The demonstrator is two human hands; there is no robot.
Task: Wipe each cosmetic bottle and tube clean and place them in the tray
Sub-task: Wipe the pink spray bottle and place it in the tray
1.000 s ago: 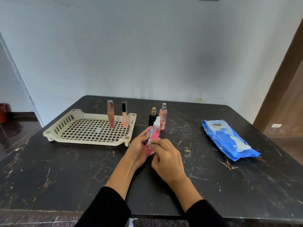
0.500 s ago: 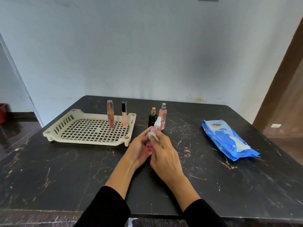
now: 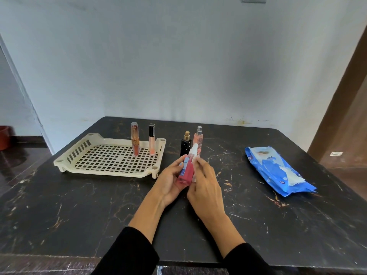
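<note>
My left hand [image 3: 168, 181] grips a pink spray bottle [image 3: 186, 172] with a white cap and a blue label, tilted over the table's middle. My right hand [image 3: 206, 185] presses a small white wipe [image 3: 195, 163] against the bottle's right side. The cream slotted tray [image 3: 83, 151] lies at the left; a copper-capped lipstick tube [image 3: 135, 141] and a black-capped gloss tube [image 3: 151, 139] stand upright in its far right part. A black perfume bottle [image 3: 185, 143] and a peach spray bottle [image 3: 198, 140] stand on the table just behind my hands.
A blue wet-wipe pack [image 3: 278, 171] lies on the black marble table [image 3: 79, 205] at the right. The wall runs close behind the table. A brown door frame [image 3: 345, 96] stands at the right, and the floor drops away at the left.
My right hand has slid the wipe up along the pink bottle toward its cap and round to its right side. The left hand has turned the bottle slightly, showing its label.
</note>
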